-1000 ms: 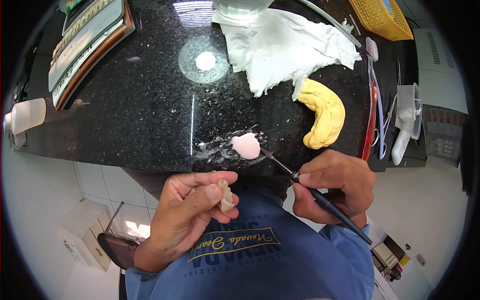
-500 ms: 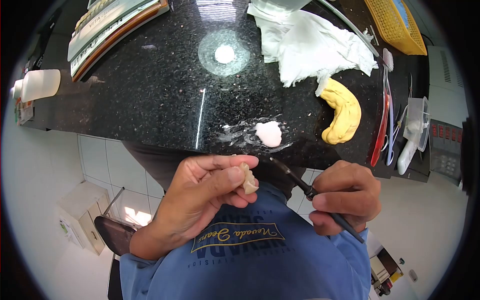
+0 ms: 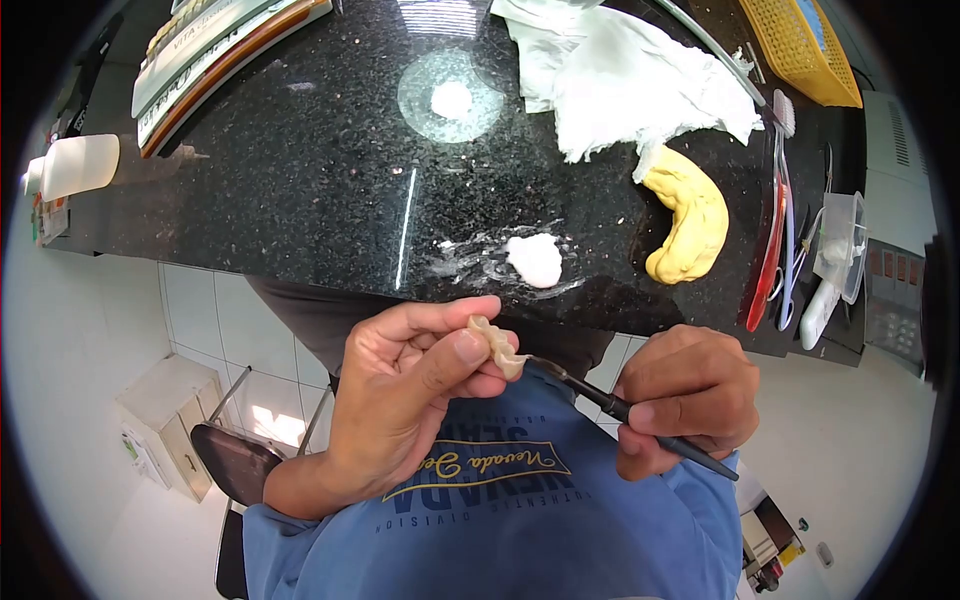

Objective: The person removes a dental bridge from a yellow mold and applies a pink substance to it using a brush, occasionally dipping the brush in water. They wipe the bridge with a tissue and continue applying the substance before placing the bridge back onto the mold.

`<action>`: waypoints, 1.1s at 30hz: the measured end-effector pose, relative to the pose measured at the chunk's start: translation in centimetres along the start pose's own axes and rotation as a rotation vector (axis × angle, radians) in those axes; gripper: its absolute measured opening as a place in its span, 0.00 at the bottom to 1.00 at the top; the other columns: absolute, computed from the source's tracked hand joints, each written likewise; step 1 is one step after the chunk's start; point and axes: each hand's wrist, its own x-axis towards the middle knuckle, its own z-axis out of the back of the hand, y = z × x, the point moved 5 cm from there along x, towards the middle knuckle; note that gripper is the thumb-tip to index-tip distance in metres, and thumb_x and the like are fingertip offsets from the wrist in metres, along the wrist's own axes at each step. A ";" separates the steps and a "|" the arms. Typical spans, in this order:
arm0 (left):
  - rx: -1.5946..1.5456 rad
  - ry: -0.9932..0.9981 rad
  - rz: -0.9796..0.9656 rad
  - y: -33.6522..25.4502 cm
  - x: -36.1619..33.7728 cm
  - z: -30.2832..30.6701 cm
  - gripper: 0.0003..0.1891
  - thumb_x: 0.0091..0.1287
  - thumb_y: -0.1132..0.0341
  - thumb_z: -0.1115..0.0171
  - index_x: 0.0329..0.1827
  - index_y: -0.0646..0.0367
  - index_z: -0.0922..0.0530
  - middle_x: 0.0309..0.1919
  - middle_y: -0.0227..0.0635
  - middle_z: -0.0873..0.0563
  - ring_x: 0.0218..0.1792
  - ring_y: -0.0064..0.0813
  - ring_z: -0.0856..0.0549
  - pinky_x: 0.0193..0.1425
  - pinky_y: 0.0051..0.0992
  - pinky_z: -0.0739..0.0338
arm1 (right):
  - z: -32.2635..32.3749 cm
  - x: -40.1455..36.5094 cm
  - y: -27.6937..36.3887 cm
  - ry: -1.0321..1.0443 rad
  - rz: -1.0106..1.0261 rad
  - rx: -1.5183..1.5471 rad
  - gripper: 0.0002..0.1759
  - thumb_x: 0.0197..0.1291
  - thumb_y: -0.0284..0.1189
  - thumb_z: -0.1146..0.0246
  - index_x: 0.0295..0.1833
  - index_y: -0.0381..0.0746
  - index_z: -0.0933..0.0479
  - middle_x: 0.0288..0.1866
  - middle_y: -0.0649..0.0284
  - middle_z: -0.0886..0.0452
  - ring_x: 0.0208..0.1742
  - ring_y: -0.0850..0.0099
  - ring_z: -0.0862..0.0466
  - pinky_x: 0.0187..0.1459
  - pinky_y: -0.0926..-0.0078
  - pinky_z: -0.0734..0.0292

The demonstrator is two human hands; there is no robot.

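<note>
Between the thumb and fingers of my left hand [image 3: 385, 405] is a small cream-coloured dental bridge [image 3: 500, 350], a curved row of tooth shapes. My right hand [image 3: 690, 395] is closed around a slim black-handled dental tool [image 3: 585, 388], pen-fashion, its back end pointing down to the right. The tool's thin tip is right at the lower right end of the bridge. Both hands are in front of the blue shirt, just below the counter's edge. Nearest them on the counter lies a small white mound [image 3: 535, 260] with white smears around it.
Curved yellow putty [image 3: 695, 220] lies on the black speckled counter [image 3: 300, 200], below crumpled white tissue [image 3: 630, 85]. To the right are a red-handled tool [image 3: 768, 260], a toothbrush [image 3: 783, 115] and a yellow basket [image 3: 805, 55]. A shade guide [image 3: 205, 50] and white bottle [image 3: 82, 167] stand left.
The tool's tip has moved down and left from above the bridge to its lower right end. My left hand has turned the bridge slightly.
</note>
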 end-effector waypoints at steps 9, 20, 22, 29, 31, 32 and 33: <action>-0.030 -0.020 -0.050 0.3 0.0 -0.1 0.14 0.68 0.70 0.38 0.54 0.65 0.24 0.40 0.45 0.14 0.31 0.24 0.15 0.43 0.21 0.17 | -0.1 -0.2 -0.3 -0.026 0.066 0.038 0.12 0.39 0.18 0.28 0.33 0.33 0.21 0.26 0.59 0.20 0.22 0.71 0.20 0.20 0.80 0.23; -0.022 -0.028 -0.047 0.3 0.0 0.0 0.14 0.68 0.69 0.38 0.53 0.65 0.24 0.39 0.45 0.14 0.31 0.25 0.14 0.44 0.22 0.17 | -0.2 0.0 -0.3 -0.011 0.079 0.026 0.12 0.37 0.18 0.27 0.32 0.32 0.21 0.26 0.58 0.20 0.22 0.70 0.19 0.21 0.79 0.22; -0.030 -0.023 -0.049 0.3 0.0 0.0 0.14 0.68 0.69 0.38 0.53 0.65 0.24 0.39 0.45 0.14 0.31 0.25 0.14 0.44 0.22 0.17 | -0.2 0.0 -0.3 -0.008 0.073 0.025 0.12 0.37 0.18 0.27 0.32 0.32 0.21 0.26 0.58 0.20 0.22 0.70 0.19 0.21 0.78 0.22; -0.021 -0.025 -0.047 0.3 0.0 0.0 0.13 0.68 0.69 0.38 0.53 0.65 0.24 0.39 0.46 0.14 0.31 0.25 0.14 0.43 0.22 0.17 | -0.2 0.0 -0.3 -0.007 0.091 0.025 0.12 0.37 0.18 0.28 0.31 0.32 0.21 0.26 0.58 0.20 0.22 0.70 0.19 0.21 0.78 0.22; -0.024 -0.023 -0.043 0.3 0.0 0.0 0.13 0.68 0.69 0.38 0.53 0.65 0.23 0.39 0.46 0.14 0.31 0.25 0.14 0.44 0.22 0.17 | -0.2 0.0 -0.3 -0.011 0.091 0.021 0.12 0.37 0.17 0.28 0.31 0.32 0.21 0.26 0.58 0.20 0.22 0.70 0.19 0.21 0.78 0.22; -0.024 -0.023 -0.043 0.3 0.0 0.0 0.13 0.68 0.69 0.38 0.53 0.65 0.23 0.39 0.46 0.14 0.31 0.25 0.14 0.44 0.22 0.17 | -0.2 0.0 -0.3 -0.006 0.095 0.023 0.12 0.37 0.17 0.28 0.31 0.32 0.21 0.26 0.58 0.20 0.22 0.70 0.19 0.21 0.78 0.22; -0.018 -0.021 -0.045 0.3 0.0 0.0 0.13 0.68 0.69 0.38 0.53 0.65 0.23 0.39 0.46 0.14 0.31 0.25 0.14 0.44 0.23 0.17 | -0.2 0.0 -0.3 -0.002 0.100 0.025 0.12 0.37 0.18 0.28 0.31 0.32 0.21 0.26 0.58 0.20 0.22 0.70 0.19 0.21 0.78 0.22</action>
